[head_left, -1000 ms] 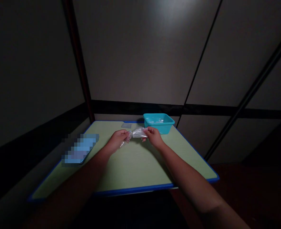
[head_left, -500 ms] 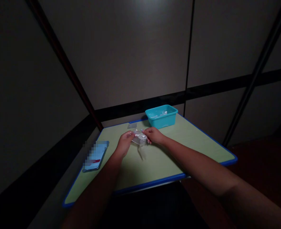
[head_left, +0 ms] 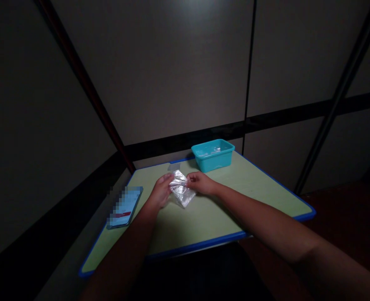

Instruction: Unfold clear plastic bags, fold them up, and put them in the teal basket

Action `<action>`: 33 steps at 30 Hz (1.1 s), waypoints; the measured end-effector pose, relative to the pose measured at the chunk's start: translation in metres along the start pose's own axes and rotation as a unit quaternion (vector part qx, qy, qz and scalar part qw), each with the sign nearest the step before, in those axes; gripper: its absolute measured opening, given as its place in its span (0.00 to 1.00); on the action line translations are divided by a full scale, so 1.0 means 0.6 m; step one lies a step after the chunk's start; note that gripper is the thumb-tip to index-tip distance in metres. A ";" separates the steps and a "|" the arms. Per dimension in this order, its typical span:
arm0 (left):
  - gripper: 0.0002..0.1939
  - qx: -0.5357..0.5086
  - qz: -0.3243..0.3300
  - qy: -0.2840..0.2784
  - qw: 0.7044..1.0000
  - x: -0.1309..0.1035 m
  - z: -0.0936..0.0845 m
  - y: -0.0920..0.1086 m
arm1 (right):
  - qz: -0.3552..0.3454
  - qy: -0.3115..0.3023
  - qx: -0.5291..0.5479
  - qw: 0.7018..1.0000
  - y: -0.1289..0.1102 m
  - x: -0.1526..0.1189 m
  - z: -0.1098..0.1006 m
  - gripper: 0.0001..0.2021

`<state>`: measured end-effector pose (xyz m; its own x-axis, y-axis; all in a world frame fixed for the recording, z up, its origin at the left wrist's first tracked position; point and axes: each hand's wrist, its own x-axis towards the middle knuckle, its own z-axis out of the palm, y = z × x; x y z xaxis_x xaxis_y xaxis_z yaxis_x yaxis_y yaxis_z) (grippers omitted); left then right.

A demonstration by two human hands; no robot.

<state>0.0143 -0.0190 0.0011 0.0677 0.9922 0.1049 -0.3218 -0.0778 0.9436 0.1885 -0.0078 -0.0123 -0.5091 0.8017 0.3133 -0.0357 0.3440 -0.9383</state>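
Observation:
A crinkled clear plastic bag (head_left: 184,193) is stretched between my two hands, above the middle of the table. My left hand (head_left: 162,189) grips its left edge, thumb on top. On the right side, the fingers of my right hand (head_left: 200,183) pinch it, and creases run across the plastic between both grips. Whether anything is inside the bag I cannot tell. Just behind the hands, a small flat clear sheet (head_left: 174,167) lies on the table.
A turquoise plastic basket (head_left: 216,161) with clear plastic pieces inside stands at the table's back right. At the left edge lies a phone (head_left: 125,209), partly blurred out. The pale green table (head_left: 250,184) has a blue rim and stands near a panelled wall (head_left: 185,83).
The bag has been turned and spread flatter, showing a pointed corner toward me. My hands have come slightly lower and remain on it.

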 end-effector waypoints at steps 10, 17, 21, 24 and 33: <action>0.18 -0.034 -0.041 -0.116 0.992 0.001 -0.012 0.003 | 0.041 0.030 -0.002 0.999 0.018 0.003 -0.012 0.24; 0.18 -0.049 0.005 -0.022 0.999 0.013 -0.016 0.000 | 0.012 0.143 -0.010 0.990 0.029 0.014 -0.030 0.25; 0.21 -0.068 0.016 0.019 0.997 0.013 -0.014 0.015 | -0.038 0.199 -0.018 0.979 0.013 0.015 -0.035 0.25; 0.19 -0.098 0.000 0.027 0.995 0.012 -0.012 0.020 | -0.046 0.204 -0.025 0.977 0.004 0.011 -0.032 0.25; 0.14 -0.032 -0.128 -0.094 0.987 0.007 -0.013 -0.007 | -0.019 0.168 0.089 0.982 0.015 0.012 -0.021 0.27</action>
<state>0.0084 -0.0137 -0.0048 0.3271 0.9423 -0.0720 -0.3300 0.1852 0.9256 0.1953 0.0072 -0.0167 -0.1940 0.9157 0.3518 -0.2139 0.3105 -0.9262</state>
